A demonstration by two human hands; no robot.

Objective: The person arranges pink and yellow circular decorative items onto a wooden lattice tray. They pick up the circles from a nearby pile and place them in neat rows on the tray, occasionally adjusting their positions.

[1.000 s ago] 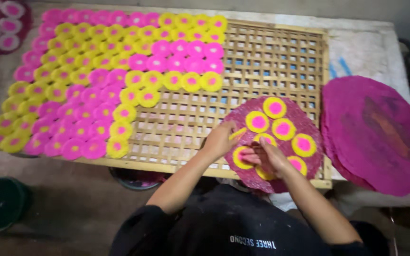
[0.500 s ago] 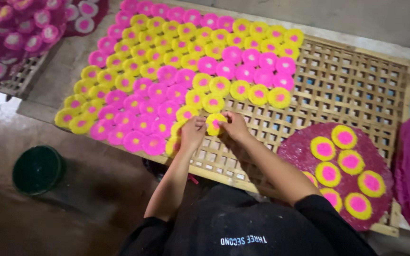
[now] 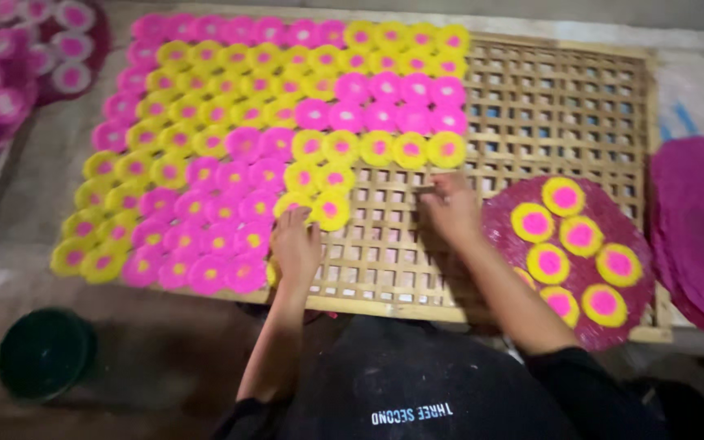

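The left hand (image 3: 295, 248) rests flat, fingers loose, on a yellow disc (image 3: 329, 210) at the edge of the packed rows, keeping them tight on the lattice rack (image 3: 547, 106). The right hand (image 3: 450, 208) hovers empty (fingers slack) beside the round tray (image 3: 499, 220).

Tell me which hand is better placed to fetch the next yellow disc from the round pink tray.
Probably the right hand: it hovers empty over the lattice rack, beside the round pink tray of yellow discs. The left hand rests farther away, on the laid discs.
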